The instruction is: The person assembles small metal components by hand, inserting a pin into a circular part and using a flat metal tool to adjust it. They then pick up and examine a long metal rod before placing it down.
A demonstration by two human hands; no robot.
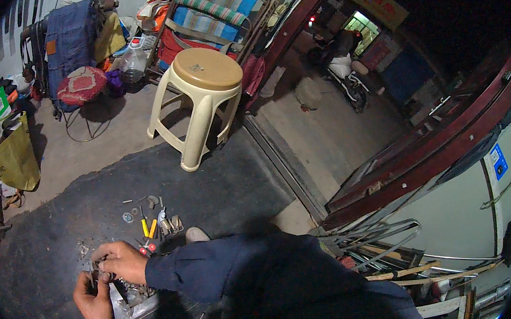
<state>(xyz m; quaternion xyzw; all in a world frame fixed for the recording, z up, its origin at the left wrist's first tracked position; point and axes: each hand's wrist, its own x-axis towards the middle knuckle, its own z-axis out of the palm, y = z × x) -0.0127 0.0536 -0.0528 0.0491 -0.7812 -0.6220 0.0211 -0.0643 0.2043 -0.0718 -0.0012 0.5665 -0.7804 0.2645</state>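
Low at the left, my left hand [95,304] pinches a thin grey metal piece [92,277] between thumb and finger. My right hand [125,262] reaches across from the right with its fingers curled against the left fingertips. Something small and dark sits in its grip, too hidden to name. Under the hands lies a metal tray [139,310] heaped with small metal parts [133,292]. Just beyond, on the dark mat, lie yellow-handled screwdrivers [152,227], two red round pieces [148,248] and several small metal bits.
A cream plastic stool [197,103] with a tan seat stands ahead on the floor. To its left are a red-cushioned stool [81,85] and a yellow bag [15,155]. At right, a doorway sill [284,169] leads toward a parked motorcycle [347,81]. Metal rods and sticks [397,263] pile up nearby.
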